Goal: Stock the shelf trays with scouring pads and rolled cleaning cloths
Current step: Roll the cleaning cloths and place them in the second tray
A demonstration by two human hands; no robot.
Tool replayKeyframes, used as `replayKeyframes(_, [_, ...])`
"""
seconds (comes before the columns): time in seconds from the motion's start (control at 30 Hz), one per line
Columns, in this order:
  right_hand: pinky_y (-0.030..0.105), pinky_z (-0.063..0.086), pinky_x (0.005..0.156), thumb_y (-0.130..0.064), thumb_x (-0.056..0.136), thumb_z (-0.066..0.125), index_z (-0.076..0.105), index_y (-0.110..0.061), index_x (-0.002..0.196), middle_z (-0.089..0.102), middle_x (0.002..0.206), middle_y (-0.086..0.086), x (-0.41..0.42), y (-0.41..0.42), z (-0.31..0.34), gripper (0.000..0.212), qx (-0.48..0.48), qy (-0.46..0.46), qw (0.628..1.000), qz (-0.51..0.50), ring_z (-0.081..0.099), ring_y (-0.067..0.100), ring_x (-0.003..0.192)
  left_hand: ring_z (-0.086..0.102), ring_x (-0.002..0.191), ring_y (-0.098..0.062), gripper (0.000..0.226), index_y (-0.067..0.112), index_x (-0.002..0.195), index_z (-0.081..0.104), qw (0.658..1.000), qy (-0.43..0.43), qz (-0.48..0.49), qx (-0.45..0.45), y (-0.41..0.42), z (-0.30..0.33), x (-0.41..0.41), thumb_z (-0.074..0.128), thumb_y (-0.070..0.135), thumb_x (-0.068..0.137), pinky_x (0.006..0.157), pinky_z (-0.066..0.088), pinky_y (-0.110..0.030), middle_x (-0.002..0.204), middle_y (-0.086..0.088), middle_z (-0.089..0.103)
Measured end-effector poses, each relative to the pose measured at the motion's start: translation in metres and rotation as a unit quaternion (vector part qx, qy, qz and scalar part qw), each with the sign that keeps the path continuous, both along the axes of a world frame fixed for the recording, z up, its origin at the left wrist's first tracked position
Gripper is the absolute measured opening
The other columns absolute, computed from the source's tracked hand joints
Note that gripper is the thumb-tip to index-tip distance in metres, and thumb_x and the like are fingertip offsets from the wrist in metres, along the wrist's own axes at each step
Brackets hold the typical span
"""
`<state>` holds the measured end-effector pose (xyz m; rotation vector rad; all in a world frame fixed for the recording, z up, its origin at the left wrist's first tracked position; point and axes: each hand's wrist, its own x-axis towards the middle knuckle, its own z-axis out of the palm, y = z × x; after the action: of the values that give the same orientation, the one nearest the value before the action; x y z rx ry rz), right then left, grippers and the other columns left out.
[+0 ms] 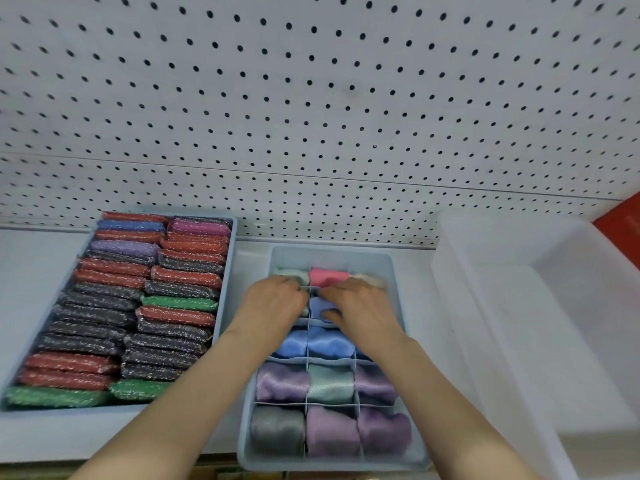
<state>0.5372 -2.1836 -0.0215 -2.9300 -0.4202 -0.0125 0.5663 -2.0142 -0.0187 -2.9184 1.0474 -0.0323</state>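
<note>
A blue divided tray (398, 271) in the middle of the shelf holds rolled cloths in blue, purple, green, grey and pink, one per cell. My left hand (273, 301) rests over the left cell of the second row, fingers curled down onto a pale cloth. My right hand (360, 306) lies over the middle and right cells; its thumb and fingers press a blue rolled cloth (320, 306). A pink cloth (327, 276) sits just beyond the fingertips. To the left, a blue tray (227, 282) is packed with sparkly scouring pads (114, 306) in two columns.
A white plastic bin (519, 306) stands to the right of the divided tray. White pegboard (311, 98) forms the back wall. The shelf's front edge runs along the bottom of the view, with the divided tray overhanging it slightly.
</note>
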Motion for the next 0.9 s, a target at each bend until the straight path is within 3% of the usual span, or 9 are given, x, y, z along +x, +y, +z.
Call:
replayKeyframes(0.07, [0.025,0.046,0.058,-0.022,0.065,0.078,0.073,-0.023,0.082,0.072,0.081,-0.006,0.004,0.000,-0.002,0.018,0.003,-0.022,1.000,-0.015,0.065,0.021,0.077,0.068,0.068,-0.019,0.026,0.021,0.073,0.072,1.000,0.000,0.018,-0.003,-0.005,0.001,-0.001,0.087,0.015,0.053,0.051,0.047,-0.023,0.076,0.003,0.068])
replayKeyframes(0.13, [0.022,0.042,0.050,-0.016,0.056,0.081,0.071,-0.022,0.073,0.069,0.069,-0.004,0.011,0.002,0.000,0.020,0.006,-0.018,0.999,-0.036,0.064,0.021,0.066,0.064,0.099,-0.022,0.021,0.019,0.106,0.066,0.998,0.001,0.065,0.017,-0.010,0.000,0.003,0.061,0.012,0.087,0.071,0.049,-0.029,0.108,0.000,0.065])
replayKeyframes(0.17, [0.022,0.039,0.049,-0.015,0.056,0.082,0.071,-0.021,0.072,0.068,0.067,-0.002,0.014,0.001,-0.001,0.020,0.002,-0.026,0.999,-0.043,0.064,0.022,0.063,0.061,0.105,-0.023,0.024,0.018,0.112,0.063,0.996,0.001,0.082,0.020,-0.013,0.000,0.004,0.053,0.009,0.092,0.075,0.047,-0.030,0.114,0.000,0.063])
replayKeyframes(0.33, [0.027,0.033,0.065,-0.029,0.087,0.059,0.072,-0.025,0.104,0.071,0.103,0.000,0.018,0.003,0.001,0.021,0.016,0.021,0.999,-0.046,0.063,0.023,0.097,0.062,0.103,-0.022,0.026,0.026,0.116,0.064,0.994,0.008,0.113,0.002,-0.017,-0.003,0.009,0.051,0.017,0.095,0.073,0.046,-0.029,0.111,0.003,0.064])
replayKeyframes(0.47, [0.027,0.036,0.065,-0.028,0.089,0.056,0.072,-0.028,0.103,0.070,0.099,0.002,0.022,0.006,0.011,0.021,0.020,0.085,0.994,-0.063,0.063,0.025,0.096,0.061,0.101,-0.023,0.020,0.025,0.108,0.066,0.991,0.027,0.130,-0.011,-0.016,-0.004,0.012,0.054,0.017,0.094,0.067,0.040,-0.030,0.107,0.003,0.065])
replayKeyframes(0.6, [0.036,0.050,0.083,-0.016,0.087,0.064,0.072,-0.031,0.111,0.072,0.109,-0.002,0.007,-0.037,0.028,0.030,0.106,0.006,0.985,-0.134,0.063,0.025,0.102,0.059,0.094,-0.025,0.016,0.018,0.099,0.067,0.987,0.046,0.135,-0.068,-0.006,-0.008,0.012,0.060,0.011,0.087,0.072,0.049,-0.034,0.101,0.000,0.066])
replayKeyframes(0.67, [0.038,0.051,0.085,-0.007,0.082,0.068,0.075,-0.021,0.105,0.073,0.107,0.001,0.000,-0.061,0.033,0.028,0.124,-0.028,0.980,-0.155,0.065,0.028,0.100,0.058,0.095,-0.026,0.016,0.017,0.101,0.067,0.986,0.049,0.133,-0.091,-0.002,-0.009,0.012,0.061,0.012,0.087,0.075,0.051,-0.036,0.101,-0.001,0.066])
replayKeyframes(0.8, [0.038,0.051,0.077,-0.002,0.074,0.070,0.075,-0.015,0.099,0.073,0.094,0.006,0.005,-0.057,0.026,0.030,0.056,-0.003,0.996,-0.071,0.062,0.031,0.093,0.058,0.090,-0.031,0.027,0.012,0.104,0.064,0.974,0.032,0.124,-0.185,-0.009,-0.007,0.009,0.062,0.000,0.079,0.069,0.051,-0.041,0.101,-0.008,0.061])
replayKeyframes(0.9, [0.034,0.036,0.070,-0.003,0.072,0.063,0.070,-0.016,0.092,0.070,0.082,0.011,0.016,-0.044,0.021,0.025,-0.036,-0.008,0.999,-0.031,0.061,0.034,0.088,0.060,0.092,-0.033,0.029,0.009,0.107,0.066,0.973,0.047,0.088,-0.208,-0.022,-0.006,0.010,0.066,0.006,0.079,0.076,0.051,-0.042,0.103,-0.010,0.063])
